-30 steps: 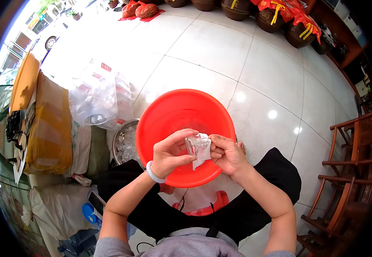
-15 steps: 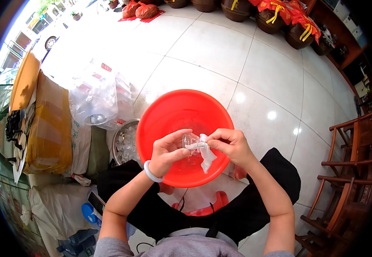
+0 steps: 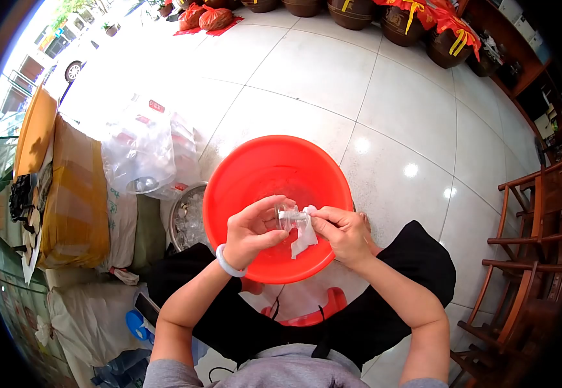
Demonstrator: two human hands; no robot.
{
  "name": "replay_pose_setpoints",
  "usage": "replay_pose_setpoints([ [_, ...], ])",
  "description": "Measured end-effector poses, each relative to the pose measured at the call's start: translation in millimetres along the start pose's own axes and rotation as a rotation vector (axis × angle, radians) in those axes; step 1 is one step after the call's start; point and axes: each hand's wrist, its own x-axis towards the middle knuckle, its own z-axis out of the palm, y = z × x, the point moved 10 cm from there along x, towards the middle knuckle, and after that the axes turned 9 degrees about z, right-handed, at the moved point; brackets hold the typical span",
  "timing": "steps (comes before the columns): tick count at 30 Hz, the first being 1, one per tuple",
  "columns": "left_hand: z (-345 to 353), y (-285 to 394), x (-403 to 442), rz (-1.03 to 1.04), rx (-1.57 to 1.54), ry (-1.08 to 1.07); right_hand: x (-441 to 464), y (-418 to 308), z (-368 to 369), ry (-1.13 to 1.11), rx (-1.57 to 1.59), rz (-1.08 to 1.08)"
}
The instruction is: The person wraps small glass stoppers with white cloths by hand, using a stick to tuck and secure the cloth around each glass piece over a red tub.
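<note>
The glass [image 3: 283, 218], small and clear, lay sideways in the left hand [image 3: 250, 234], its mouth toward the right hand [image 3: 344, 234]. The cloth [image 3: 304, 242], white, thin and crumpled, was pinched there, partly inside the glass, a loose end hanging above the red basin [image 3: 261, 169].

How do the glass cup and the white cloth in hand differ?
The glass cup is see-through; the white cloth isn't. The glass cup looks rigid, while the white cloth hangs limp. The left hand holds the glass cup; the right hand pinches the white cloth. Both are over the red basin.
</note>
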Motion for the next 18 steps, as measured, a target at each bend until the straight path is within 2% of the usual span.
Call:
replay_pose_setpoints([
  [1,-1.0,-1.0,-0.3,-0.001,0.001,0.001,-1.3,7.1,1.5,-0.001,0.001,0.001],
  [3,-1.2,-2.0,-0.5,0.017,0.036,-0.027,-0.4,46.4,6.6,-0.036,0.387,0.281],
  [4,-2.3,-2.9,-0.6,0.017,0.036,-0.027,-0.4,46.5,7.4,-0.037,0.387,0.281],
  [6,-2.7,-4.7,-1.3,0.004,0.062,-0.048,-3.9,55.9,15.5,-0.056,0.568,0.425],
  [10,-4.4,-1.9,-0.3,-0.016,0.028,-0.033,3.2,56.1,13.1,-0.12,0.518,0.408],
  [12,-3.7,1.3,1.7,-0.031,0.006,-0.031,6.9,20.2,11.6,-0.202,0.112,0.092],
  [13,-4.7,3.1,2.6,-0.028,0.006,-0.027,6.5,14.9,10.4,-0.206,0.109,0.093],
  [15,-5.1,-0.2,2.5,-0.088,-0.024,-0.031,1.8,-9.9,12.4,-0.214,-0.12,-0.084],
  [16,-5.8,0.0,2.4,-0.087,-0.024,-0.028,2.8,-9.6,11.2,-0.217,-0.121,-0.084],
  [18,-4.1,-2.4,2.1,-0.096,-0.061,-0.044,-5.0,-29.5,14.4,-0.219,-0.277,-0.344],
])
